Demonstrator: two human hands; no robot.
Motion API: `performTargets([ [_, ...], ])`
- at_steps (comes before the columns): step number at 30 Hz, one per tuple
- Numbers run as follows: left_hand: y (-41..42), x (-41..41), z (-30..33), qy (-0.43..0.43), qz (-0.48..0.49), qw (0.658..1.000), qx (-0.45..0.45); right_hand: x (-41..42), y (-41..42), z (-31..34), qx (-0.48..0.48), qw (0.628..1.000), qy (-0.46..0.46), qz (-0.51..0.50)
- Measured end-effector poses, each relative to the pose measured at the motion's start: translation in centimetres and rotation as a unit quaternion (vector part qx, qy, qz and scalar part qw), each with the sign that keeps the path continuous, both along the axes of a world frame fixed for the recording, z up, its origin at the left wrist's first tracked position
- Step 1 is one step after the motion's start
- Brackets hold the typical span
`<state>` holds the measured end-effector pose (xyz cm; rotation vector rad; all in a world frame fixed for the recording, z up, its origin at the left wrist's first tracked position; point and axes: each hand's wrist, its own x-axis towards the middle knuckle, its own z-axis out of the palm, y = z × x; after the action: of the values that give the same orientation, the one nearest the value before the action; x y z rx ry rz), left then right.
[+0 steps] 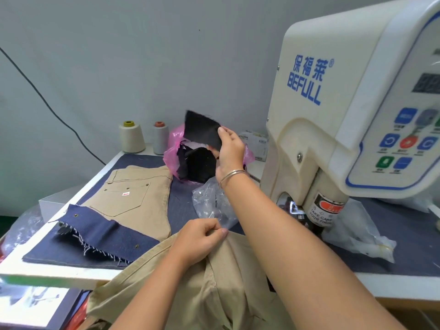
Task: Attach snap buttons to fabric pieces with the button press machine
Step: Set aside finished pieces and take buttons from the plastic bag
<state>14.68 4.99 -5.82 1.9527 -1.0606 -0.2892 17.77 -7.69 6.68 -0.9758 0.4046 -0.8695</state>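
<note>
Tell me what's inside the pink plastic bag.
The pink plastic bag holds black fabric scraps. The right hand lifts one black piece above it. Anything beneath the scraps is hidden.

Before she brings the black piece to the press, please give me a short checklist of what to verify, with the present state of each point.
1. Right hand has a grip on the black fabric piece, lifted above the pink bag: ok.
2. Left hand pinches the khaki garment at the table edge: ok.
3. Both hands away from the press head of the button press machine: ok.
4. Snap button loaded in the die: cannot tell.
5. Clear plastic bag lies beside the press area: not ok.
</note>
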Motion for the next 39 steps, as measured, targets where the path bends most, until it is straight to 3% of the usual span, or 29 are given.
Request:
performTargets([
  [3,0.0,0.1,0.0,0.003,-0.006,1.000,-0.003,-4.0,2.0,0.2,0.088,0.987,-0.044,0.126],
  [5,0.0,0.1,0.2,0.041,-0.020,0.999,-0.011,-7.5,2.9,-0.7,0.069,0.980,0.005,0.186],
  [8,0.4,0.1,0.6,0.153,-0.041,0.986,-0.058,-13.2,4.0,-3.3,-0.105,0.953,0.197,0.203],
  [11,0.6,0.4,0.8,0.189,-0.044,0.977,-0.090,-18.0,4.0,-6.1,-0.304,0.868,0.360,0.158],
  [14,0.5,0.3,1.2,0.234,-0.052,0.967,-0.083,-20.9,3.8,-7.3,-0.446,0.792,0.405,0.098],
  [17,0.8,0.0,1.4,0.308,-0.046,0.948,-0.074,-22.5,4.0,-7.5,-0.520,0.749,0.408,0.041],
  [20,0.9,-0.4,1.6,0.297,-0.037,0.951,-0.075,-23.1,3.9,-7.5,-0.585,0.701,0.407,-0.011],
  [23,1.1,-0.6,1.6,0.225,-0.059,0.970,-0.071,-23.1,3.8,-7.4,-0.595,0.698,0.397,-0.023],
  [27,1.4,-0.3,1.8,0.218,-0.052,0.971,-0.078,-23.2,3.5,-7.4,-0.590,0.704,0.395,-0.018],
  [30,0.1,-0.3,2.4,0.286,0.006,0.957,-0.047,-23.2,3.5,-7.2,-0.602,0.692,0.398,0.006],
  [33,0.3,-0.8,2.1,0.319,-0.024,0.945,-0.073,-23.0,4.6,-6.2,-0.621,0.710,0.321,0.084],
  [39,1.1,-0.9,2.1,0.323,-0.054,0.942,-0.078,-22.4,6.3,-5.2,-0.636,0.704,0.219,0.227],
])
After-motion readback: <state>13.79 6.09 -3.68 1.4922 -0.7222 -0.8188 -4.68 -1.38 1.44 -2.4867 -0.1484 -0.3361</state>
